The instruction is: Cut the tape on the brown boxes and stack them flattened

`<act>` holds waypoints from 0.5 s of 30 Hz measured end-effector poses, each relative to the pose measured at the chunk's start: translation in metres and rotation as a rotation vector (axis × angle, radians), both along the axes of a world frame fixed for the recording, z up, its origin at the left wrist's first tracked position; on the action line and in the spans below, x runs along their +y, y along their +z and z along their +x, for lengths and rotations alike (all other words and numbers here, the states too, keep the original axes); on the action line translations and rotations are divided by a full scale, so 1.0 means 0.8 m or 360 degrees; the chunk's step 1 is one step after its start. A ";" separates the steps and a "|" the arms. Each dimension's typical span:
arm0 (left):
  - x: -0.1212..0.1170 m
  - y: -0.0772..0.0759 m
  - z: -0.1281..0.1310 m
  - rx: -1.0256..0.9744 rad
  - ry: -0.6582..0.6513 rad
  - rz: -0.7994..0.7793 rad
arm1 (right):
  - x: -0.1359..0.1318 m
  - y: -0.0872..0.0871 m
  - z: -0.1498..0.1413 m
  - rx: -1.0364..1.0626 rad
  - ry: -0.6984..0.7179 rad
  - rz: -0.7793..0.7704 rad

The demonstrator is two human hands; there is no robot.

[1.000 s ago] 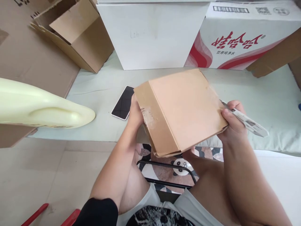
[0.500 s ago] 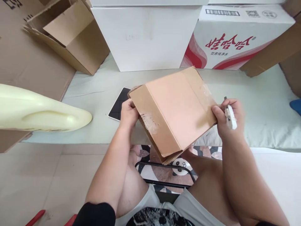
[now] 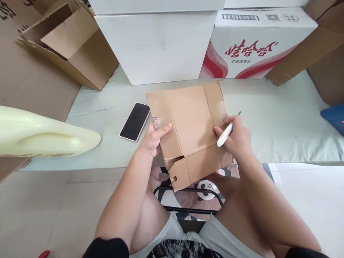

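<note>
A flattened cardboard box is held up over the front edge of the padded surface, its near flap hanging over my legs. Gripping its left edge, my left hand has the thumb on top of the panel. At the right edge my right hand pinches the cardboard and also holds a white utility knife, its tip pointing up and away from me. Torn tape patches show on both side flaps. Just left of the cardboard lies a phone with a dark screen.
White boxes and a white-and-red carton line the back. An opened brown box stands at the far left. A pale yellow smooth object juts in from the left. Something blue lies at the right edge.
The cardboard has turned flatter and its near flap has swung down into view. My right hand has moved left with the knife. More of the phone is uncovered.
</note>
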State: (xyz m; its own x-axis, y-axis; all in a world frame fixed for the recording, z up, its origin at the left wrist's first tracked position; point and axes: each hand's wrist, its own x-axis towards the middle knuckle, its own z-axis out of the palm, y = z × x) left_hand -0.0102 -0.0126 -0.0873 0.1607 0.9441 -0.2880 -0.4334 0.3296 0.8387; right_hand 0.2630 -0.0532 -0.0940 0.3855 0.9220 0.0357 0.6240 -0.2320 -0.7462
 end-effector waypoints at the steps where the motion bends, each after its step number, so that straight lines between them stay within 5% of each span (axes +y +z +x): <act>1: 0.000 0.000 -0.001 0.0052 0.0039 -0.0001 | 0.001 -0.002 0.004 0.0088 0.0004 0.0063; 6: 0.014 -0.012 -0.013 0.0017 0.0386 0.0097 | 0.010 -0.003 0.028 0.0872 -0.0226 0.0387; 9: 0.021 -0.019 -0.013 -0.0061 0.0444 0.0060 | 0.010 -0.001 0.023 0.1431 -0.0023 0.0245; 15: 0.018 -0.013 0.018 -0.0157 0.0329 -0.0002 | -0.014 0.012 0.011 0.1492 0.0075 0.0184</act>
